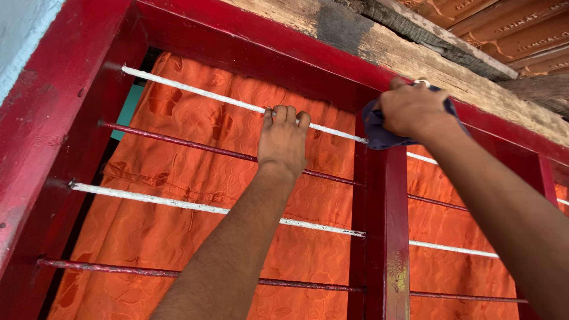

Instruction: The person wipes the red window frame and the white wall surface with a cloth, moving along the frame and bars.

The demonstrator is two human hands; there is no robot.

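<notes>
My left hand (283, 139) grips the top white bar (195, 90) of a red window frame (71, 112), fingers curled over it. My right hand (412, 109) presses a dark blue cloth (379, 133) against the top of the red middle post (385, 225), just under the frame's upper rail. Both arms reach upward from below.
Horizontal bars cross the window, white ones alternating with red ones (172, 141). An orange patterned curtain (178, 231) hangs behind them. Above the frame runs a worn wooden beam (379, 44) with roof tiles (521, 29) over it. A pale blue wall (21, 29) borders the left.
</notes>
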